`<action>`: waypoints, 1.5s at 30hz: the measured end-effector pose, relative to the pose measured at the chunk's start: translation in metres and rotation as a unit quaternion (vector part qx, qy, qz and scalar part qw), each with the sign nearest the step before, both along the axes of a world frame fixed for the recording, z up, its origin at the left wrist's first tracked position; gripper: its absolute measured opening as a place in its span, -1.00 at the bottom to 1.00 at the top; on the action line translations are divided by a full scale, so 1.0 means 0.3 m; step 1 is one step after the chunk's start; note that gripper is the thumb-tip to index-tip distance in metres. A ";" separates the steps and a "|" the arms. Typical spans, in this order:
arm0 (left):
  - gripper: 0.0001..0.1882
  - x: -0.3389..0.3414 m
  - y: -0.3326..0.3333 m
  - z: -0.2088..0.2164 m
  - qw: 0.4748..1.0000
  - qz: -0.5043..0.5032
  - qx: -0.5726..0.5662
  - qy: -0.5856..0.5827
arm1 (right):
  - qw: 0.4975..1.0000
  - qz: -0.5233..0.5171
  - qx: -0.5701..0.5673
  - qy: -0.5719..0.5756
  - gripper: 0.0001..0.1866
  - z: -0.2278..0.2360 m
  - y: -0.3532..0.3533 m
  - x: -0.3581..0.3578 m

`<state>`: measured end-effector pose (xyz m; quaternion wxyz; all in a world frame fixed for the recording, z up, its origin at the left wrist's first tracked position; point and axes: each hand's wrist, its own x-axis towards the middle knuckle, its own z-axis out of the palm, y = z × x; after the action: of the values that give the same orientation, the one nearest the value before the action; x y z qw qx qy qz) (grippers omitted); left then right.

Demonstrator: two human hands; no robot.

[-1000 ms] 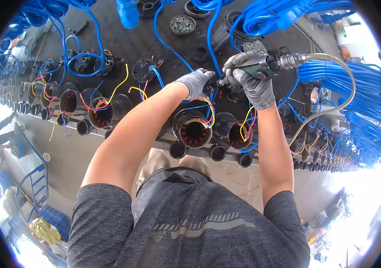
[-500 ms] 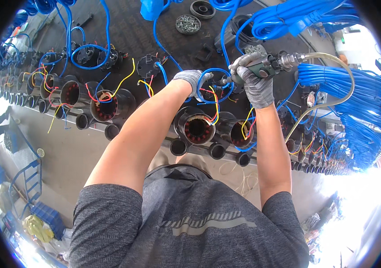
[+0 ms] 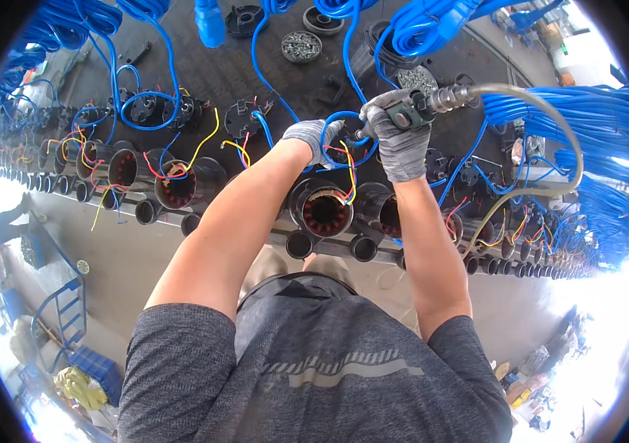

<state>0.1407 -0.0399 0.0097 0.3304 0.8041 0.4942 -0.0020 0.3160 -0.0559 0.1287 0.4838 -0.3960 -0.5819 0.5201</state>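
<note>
My right hand (image 3: 401, 148), in a grey striped glove, is wrapped round a green air screwdriver (image 3: 407, 114) held nearly level, its nose pointing left. A pale air hose (image 3: 540, 98) runs from its back end. My left hand (image 3: 308, 137), gloved too, grips a black end cover (image 3: 345, 137) at the screwdriver's tip; its fingers and the screw point are partly hidden. A blue cable (image 3: 327, 151) loops round this spot. Red, yellow and blue wires (image 3: 351, 177) run from there to a black motor housing (image 3: 298, 207) with red windings, standing just below my hands.
More motor housings (image 3: 195, 181) line the bench edge on both sides. Beyond lie a dish of screws (image 3: 301, 47), a second screw container (image 3: 416, 78) and another black cover (image 3: 243, 114). Blue cable bundles (image 3: 565, 111) are heaped at right. A blue cart (image 3: 71, 317) stands on the floor at left.
The view has shifted slightly. My right hand and the screwdriver have come a little left and lower, closer to my left hand, which keeps its grip.
</note>
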 end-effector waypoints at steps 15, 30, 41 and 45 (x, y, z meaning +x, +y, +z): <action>-0.04 0.049 -0.044 0.109 0.996 0.059 -0.040 0.056 | 0.995 -0.057 0.038 0.076 -0.91 0.052 0.004 0.010; 0.09 0.059 -0.052 0.102 0.996 0.043 -0.042 0.066 | 0.994 -0.095 0.051 0.032 -0.92 -0.016 0.004 -0.003; 0.12 0.058 -0.041 0.058 0.998 0.061 -0.015 0.011 | 0.996 -0.002 0.070 -0.058 -0.86 0.048 0.004 0.012; 0.08 0.060 -0.031 0.063 0.998 0.041 -0.023 0.043 | 0.998 0.059 -0.037 0.006 -0.82 0.066 0.022 0.030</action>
<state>0.1587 -0.0492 0.0287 0.3269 0.7747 0.5401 -0.0340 0.3249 -0.0492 0.1486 0.4408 -0.3753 -0.5816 0.5715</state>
